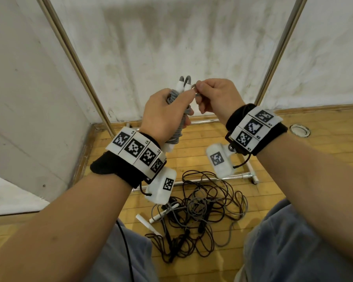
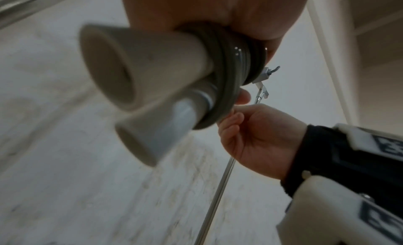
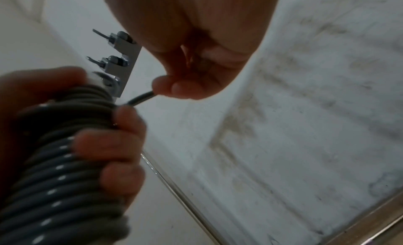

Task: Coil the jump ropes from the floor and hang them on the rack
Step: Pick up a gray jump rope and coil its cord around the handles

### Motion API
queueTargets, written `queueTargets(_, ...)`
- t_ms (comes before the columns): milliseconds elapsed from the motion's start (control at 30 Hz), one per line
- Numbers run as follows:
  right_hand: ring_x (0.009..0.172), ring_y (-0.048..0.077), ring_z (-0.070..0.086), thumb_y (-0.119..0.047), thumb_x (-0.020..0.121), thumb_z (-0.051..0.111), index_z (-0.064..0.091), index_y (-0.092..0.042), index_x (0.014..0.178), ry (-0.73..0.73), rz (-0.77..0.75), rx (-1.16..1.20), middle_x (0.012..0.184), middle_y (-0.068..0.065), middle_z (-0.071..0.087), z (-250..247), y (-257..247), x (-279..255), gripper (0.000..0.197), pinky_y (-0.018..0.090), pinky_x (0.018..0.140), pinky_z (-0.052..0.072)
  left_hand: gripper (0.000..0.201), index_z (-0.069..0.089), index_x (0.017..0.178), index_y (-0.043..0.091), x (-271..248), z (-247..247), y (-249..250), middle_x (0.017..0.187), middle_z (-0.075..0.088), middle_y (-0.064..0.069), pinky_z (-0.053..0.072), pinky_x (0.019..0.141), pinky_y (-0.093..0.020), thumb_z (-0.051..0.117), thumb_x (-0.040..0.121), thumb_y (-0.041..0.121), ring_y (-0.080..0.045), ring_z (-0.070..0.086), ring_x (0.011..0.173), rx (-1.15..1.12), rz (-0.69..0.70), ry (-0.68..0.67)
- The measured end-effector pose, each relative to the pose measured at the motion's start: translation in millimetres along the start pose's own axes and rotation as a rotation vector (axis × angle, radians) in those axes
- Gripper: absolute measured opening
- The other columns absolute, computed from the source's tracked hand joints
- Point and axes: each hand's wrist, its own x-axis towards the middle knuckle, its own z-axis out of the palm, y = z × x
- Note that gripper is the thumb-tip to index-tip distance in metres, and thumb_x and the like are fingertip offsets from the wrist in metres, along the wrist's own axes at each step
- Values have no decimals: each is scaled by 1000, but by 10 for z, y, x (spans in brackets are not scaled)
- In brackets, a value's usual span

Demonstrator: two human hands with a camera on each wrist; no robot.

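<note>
A: Item one, right hand (image 1: 218, 96): thumb and forefinger pinched on the free cord end (image 3: 141, 97), other fingers curled under

B: Item two, left hand (image 1: 163, 112): fingers (image 3: 122, 145) wrapped round the grey coil (image 3: 65, 153), which is wound in tight turns over two white handles (image 2: 141, 72) held side by side, their butts sticking out below the palm

A: Location: bundle at chest height between the two rack poles (image 1: 273, 58), hooks (image 3: 122, 59) above. Not hung yet

B: Handling note, my judgement: keep the cord taut off the last turn, tuck it under a loop or between the handles, and don't loosen the left grip or the top wraps will likely spring off

A: Remaining stock: tangle (image 1: 202, 210) of dark and grey ropes on the floor (image 1: 293, 159), by the rack base; how many, cannot tell
</note>
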Motion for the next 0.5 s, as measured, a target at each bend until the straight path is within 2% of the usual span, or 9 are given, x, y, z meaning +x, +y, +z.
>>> queueTargets(100, 42, 13, 47, -15, 96, 50, 61, -5, 76, 15, 13, 51, 55, 2, 55, -15, -16, -5, 25, 23, 45, 42, 28, 59, 75, 13, -1, -18, 16, 59, 65, -2, 49, 45, -27, 58, 91, 35, -18, 61, 48, -43, -39, -75)
queueTargets(300, 48, 19, 55, -19, 96, 49, 63, -9, 85, 25, -35, 67, 59, 4, 59, 68, -89, -43, 21, 28, 52, 49, 33, 55, 95, 12, 83, -94, -36, 78, 64, 1, 57, 65, -33, 54, 93, 45, -15, 68, 67, -35, -87, -59)
queueTargets(400, 47, 16, 54, -17, 95, 51, 64, -7, 83, 62, -101, -20, 60, 4, 57, 118, -123, -81, 21, 28, 52, 49, 25, 49, 105, 14, 95, -87, -24, 85, 61, -3, 54, 59, -27, 53, 95, 37, -15, 65, 63, -85, -66, 16)
queueTargets(500, 48, 14, 54, -18, 96, 49, 61, -9, 80, 163, -141, -83, 65, 3, 56, 217, -113, -117, 21, 28, 54, 48, 22, 50, 93, 18, 102, -48, 20, 78, 59, -1, 50, 49, -24, 54, 94, 39, -14, 61, 52, -78, -31, 124)
